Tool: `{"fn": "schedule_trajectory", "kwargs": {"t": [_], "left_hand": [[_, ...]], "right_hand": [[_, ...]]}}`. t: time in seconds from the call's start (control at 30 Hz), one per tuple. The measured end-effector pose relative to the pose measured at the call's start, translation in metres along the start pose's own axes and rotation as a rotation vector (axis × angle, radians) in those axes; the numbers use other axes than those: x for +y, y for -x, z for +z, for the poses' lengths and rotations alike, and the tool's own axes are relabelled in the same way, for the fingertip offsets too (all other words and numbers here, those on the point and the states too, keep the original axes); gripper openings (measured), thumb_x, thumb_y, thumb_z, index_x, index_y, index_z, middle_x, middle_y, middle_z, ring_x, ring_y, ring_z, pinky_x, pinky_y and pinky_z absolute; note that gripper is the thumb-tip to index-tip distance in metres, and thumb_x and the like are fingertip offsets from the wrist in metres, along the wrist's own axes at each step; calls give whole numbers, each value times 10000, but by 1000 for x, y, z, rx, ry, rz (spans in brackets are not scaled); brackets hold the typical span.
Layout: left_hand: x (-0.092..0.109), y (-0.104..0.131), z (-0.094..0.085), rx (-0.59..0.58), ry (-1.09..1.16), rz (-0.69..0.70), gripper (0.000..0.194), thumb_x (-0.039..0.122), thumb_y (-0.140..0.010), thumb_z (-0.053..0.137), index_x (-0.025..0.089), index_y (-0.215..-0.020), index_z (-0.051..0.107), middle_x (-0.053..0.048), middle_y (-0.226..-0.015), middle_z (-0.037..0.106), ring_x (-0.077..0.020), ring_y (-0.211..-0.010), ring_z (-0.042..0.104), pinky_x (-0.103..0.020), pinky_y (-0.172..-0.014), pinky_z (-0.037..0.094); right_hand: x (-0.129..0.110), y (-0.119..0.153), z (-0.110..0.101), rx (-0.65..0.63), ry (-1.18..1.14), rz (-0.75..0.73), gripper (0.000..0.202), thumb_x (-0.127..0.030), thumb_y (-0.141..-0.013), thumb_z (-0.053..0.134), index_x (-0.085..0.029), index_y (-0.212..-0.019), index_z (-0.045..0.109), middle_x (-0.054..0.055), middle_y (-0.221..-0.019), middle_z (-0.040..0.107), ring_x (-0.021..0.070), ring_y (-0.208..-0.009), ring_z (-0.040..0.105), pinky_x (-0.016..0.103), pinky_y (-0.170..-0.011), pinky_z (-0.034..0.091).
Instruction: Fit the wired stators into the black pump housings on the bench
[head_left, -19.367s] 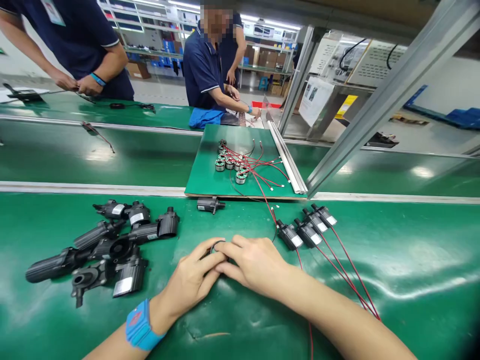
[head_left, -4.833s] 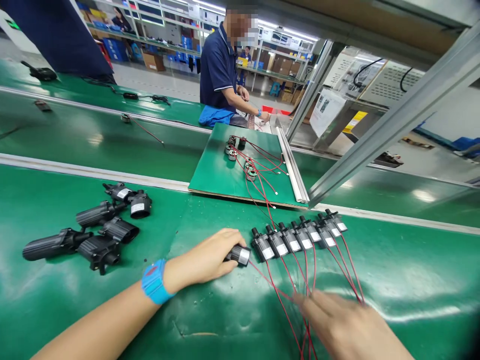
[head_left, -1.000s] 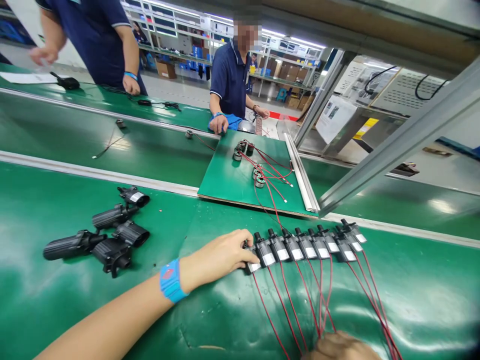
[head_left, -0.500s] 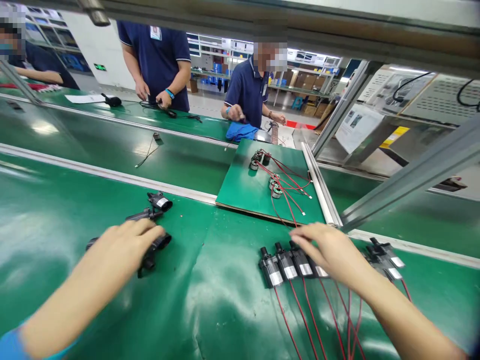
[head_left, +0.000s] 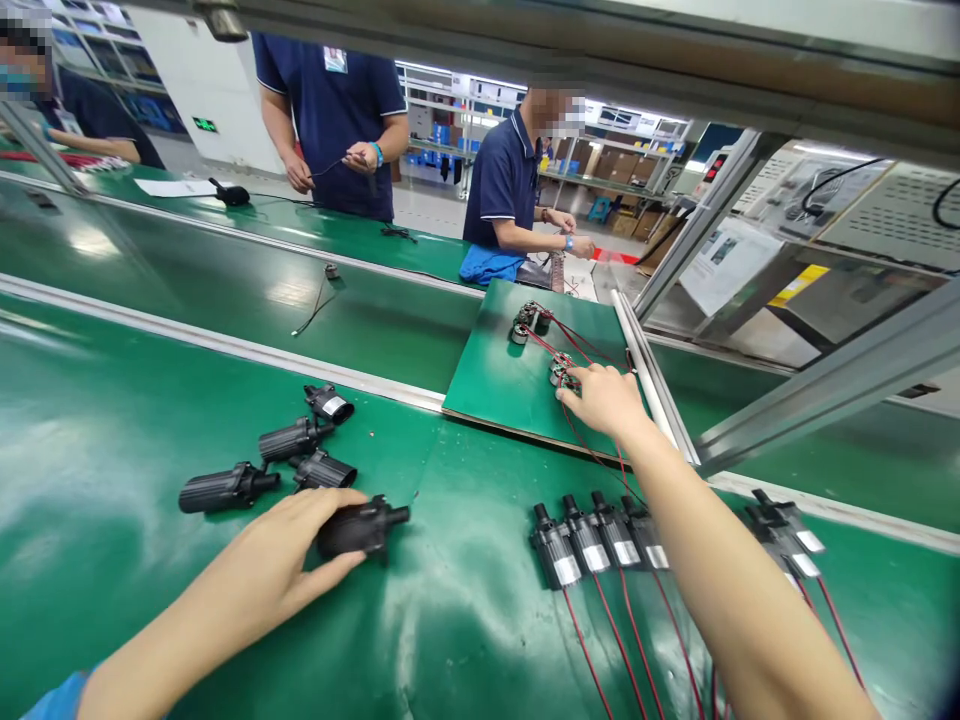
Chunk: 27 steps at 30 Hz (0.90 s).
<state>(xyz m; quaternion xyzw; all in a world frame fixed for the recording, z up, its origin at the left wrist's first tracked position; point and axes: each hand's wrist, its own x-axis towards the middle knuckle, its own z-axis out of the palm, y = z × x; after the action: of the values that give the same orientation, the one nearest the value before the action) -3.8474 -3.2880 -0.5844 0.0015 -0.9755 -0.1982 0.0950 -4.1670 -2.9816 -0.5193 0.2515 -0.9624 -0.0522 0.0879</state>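
My left hand (head_left: 300, 545) is wrapped round a black ribbed pump housing (head_left: 356, 530), its narrow spout pointing right. Just beyond it lie several similar loose housings (head_left: 225, 488) on the green worktop. Over the raised green board (head_left: 495, 390), my right hand (head_left: 606, 398) pinches with thumb and fingertips a small round motor stator (head_left: 571, 383) on red wires, partly hidden by the fingers. Another stator (head_left: 520, 333) lies farther back on the board, in a small cluster. Below my right forearm stands a row of black pumps (head_left: 556, 550) with white labels and red wires.
More labelled pumps (head_left: 795, 535) lie at the right. A metal post (head_left: 825, 370) slants up beside the board. Behind the rail, a lone wired part (head_left: 331, 271) sits on the sunken green strip. Co-workers in navy shirts (head_left: 330, 120) stand across the bench.
My left hand has drawn a pump housing toward me and right, away from the other housings. My right hand has moved from above the pump row up to the stators on the board.
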Motion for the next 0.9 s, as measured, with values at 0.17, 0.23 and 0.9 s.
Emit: {"fn": "schedule_trajectory", "kwargs": {"t": [0.17,0.23,0.9], "left_hand": [[67,-30,12,47,274,43,297,371,-836,718,271,-1103,635,-26,-1035,671,-206,-918,669,-289,-771,546],[89,-41,26,15,383,66,300,321,-796,755,265,-1067,639,-21,-1031,659,-201,-928,659,-294,-795,542],[110,-44,86,21,481,115,415,314,-881,683,283,-1265,530,-31,-1110,642,-213,-986,650,-346,-852,531]], "right_hand": [[20,5,-3,-66,-37,-123,431,-264,-955,503,-294,-1372,607,126,-1237,668,329,-1150,577,468,-912,409],[21,9,-1,-53,-42,-147,423,-255,-937,565,-278,-1355,621,129,-1200,675,325,-1140,572,456,-912,400],[19,55,25,64,-235,-221,470,-173,-947,528,-269,-1406,549,119,-1301,625,266,-1133,598,410,-978,352]]}}
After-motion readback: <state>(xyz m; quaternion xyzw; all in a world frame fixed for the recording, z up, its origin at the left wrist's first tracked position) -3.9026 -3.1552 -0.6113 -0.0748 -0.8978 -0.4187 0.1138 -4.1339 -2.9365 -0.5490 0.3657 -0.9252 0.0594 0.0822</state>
